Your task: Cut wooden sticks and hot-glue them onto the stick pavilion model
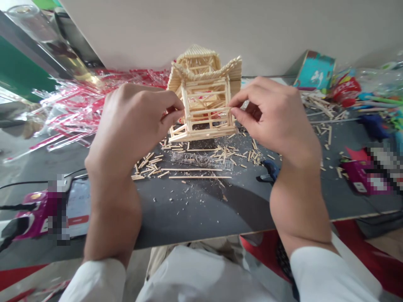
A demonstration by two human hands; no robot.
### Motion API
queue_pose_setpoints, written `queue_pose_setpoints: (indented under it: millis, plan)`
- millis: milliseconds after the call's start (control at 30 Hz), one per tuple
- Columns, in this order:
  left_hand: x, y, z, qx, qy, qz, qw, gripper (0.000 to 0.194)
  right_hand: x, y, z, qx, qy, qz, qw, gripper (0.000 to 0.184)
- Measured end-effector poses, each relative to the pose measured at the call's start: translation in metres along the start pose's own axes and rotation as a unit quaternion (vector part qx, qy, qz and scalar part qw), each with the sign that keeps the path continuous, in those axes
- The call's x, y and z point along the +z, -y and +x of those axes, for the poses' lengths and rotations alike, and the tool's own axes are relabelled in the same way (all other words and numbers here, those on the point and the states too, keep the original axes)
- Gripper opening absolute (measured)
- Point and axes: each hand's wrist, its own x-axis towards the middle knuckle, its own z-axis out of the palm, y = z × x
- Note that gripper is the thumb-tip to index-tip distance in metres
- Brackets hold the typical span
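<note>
A small model house (208, 134) built of thin wooden sticks, with a curved stick roof, stands tilted in the middle of the head view. My left hand (138, 113) grips its left side, thumb and fingers closed at the frame. On the right side, my right hand (267, 111) pinches the frame near a horizontal rail. Below the house lie a clear plastic ruler (201, 160), two long thin sticks (200, 177) and several short cut stick pieces (151, 164). The fingertips of both hands are partly hidden.
Red and clear plastic wrappers (75, 105) pile up at the left. A dark blue-handled tool (269, 171) lies by my right forearm. Purple power strips (362, 176) sit at both sides, with a phone (78, 205) at the left. A turquoise box (316, 69) leans at the back.
</note>
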Motion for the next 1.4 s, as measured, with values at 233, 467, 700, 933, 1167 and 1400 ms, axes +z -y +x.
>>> queue_pose_setpoints:
  millis: [233, 467, 700, 933, 1167, 1400]
  plan:
    - [0.002, 0.009, 0.003, 0.070, 0.000, -0.025, 0.997, 0.011, 0.002, -0.001, 0.000, -0.004, -0.011, 0.000, 1.000, 0.008]
    - [0.012, 0.016, 0.006, 0.065, 0.022, -0.052, 0.996, 0.012, 0.007, -0.006, -0.001, -0.005, -0.019, 0.009, 1.000, 0.006]
    - [0.020, 0.016, 0.010, 0.032, 0.024, -0.089, 0.995, 0.008, 0.011, -0.010, 0.001, 0.009, -0.029, 0.013, 0.999, 0.007]
    - [0.022, 0.012, 0.008, -0.004, 0.005, -0.139, 0.990, 0.014, 0.009, -0.006, 0.000, 0.050, -0.012, 0.016, 0.999, 0.016]
    - [0.030, 0.008, 0.007, -0.033, -0.028, -0.219, 0.975, 0.013, 0.005, -0.004, 0.000, 0.043, -0.019, 0.016, 0.999, 0.021]
    - [0.035, -0.004, 0.007, -0.043, -0.072, -0.292, 0.953, 0.013, 0.001, 0.016, -0.003, 0.002, -0.094, 0.025, 0.995, 0.023]
